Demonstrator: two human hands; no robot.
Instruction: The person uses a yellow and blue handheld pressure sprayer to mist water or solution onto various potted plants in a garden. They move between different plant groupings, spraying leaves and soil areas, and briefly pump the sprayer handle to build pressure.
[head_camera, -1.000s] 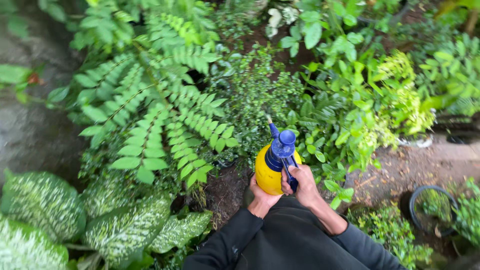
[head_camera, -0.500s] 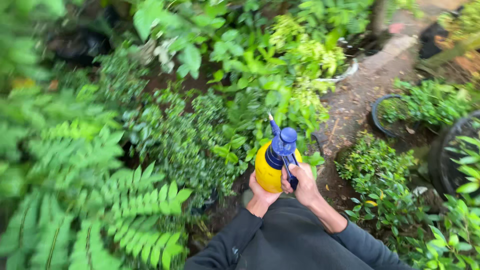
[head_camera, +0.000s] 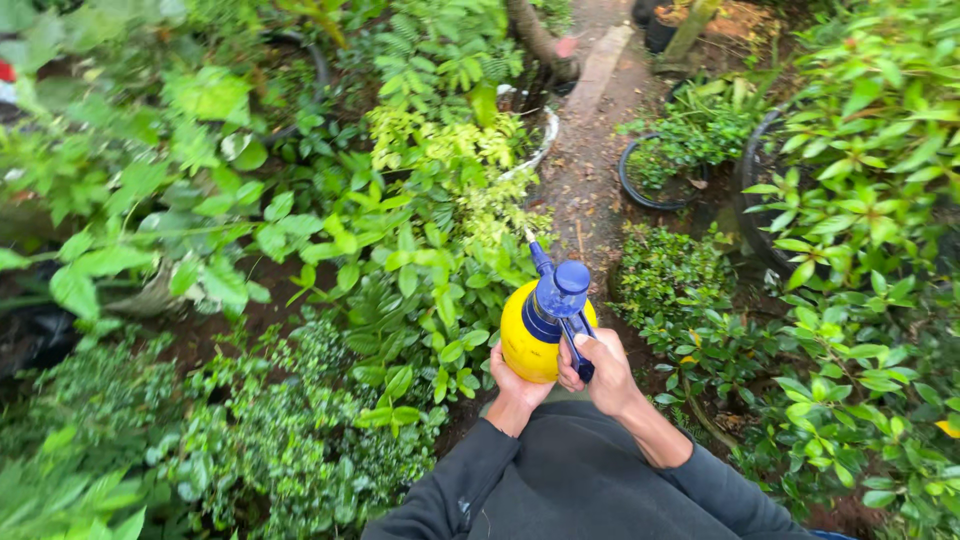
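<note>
A yellow spray bottle (head_camera: 527, 338) with a blue pump head (head_camera: 558, 294) is held low in the middle of the view, just above dark sleeves (head_camera: 560, 485). The bottle is cupped from below by the left hand (head_camera: 515, 380), fingers curled under its rounded base so that the palm is closed against the plastic. The right hand (head_camera: 603, 372) is wrapped around the blue trigger handle (head_camera: 577, 352) on the bottle's right side, fingers folded shut over it; how far the trigger is pressed cannot be told. The thin nozzle (head_camera: 536, 250) is tilted up and away toward the left, aimed at a clump of pale yellow-green foliage (head_camera: 450, 140). Broad-leaved green shrubs (head_camera: 330, 260) are seen just left of the bottle, with small-leaved plants (head_camera: 270, 440) lower left. A bare dirt path (head_camera: 590, 170) is seen running away from the bottle toward the top of the view, with a flat plank (head_camera: 600, 62) lying along it. A round black pot (head_camera: 640, 192) holding leafy plants is set right of the path, and a larger dark container rim (head_camera: 752, 200) is seen beyond it, partly hidden under a bushy shrub (head_camera: 870, 180).
</note>
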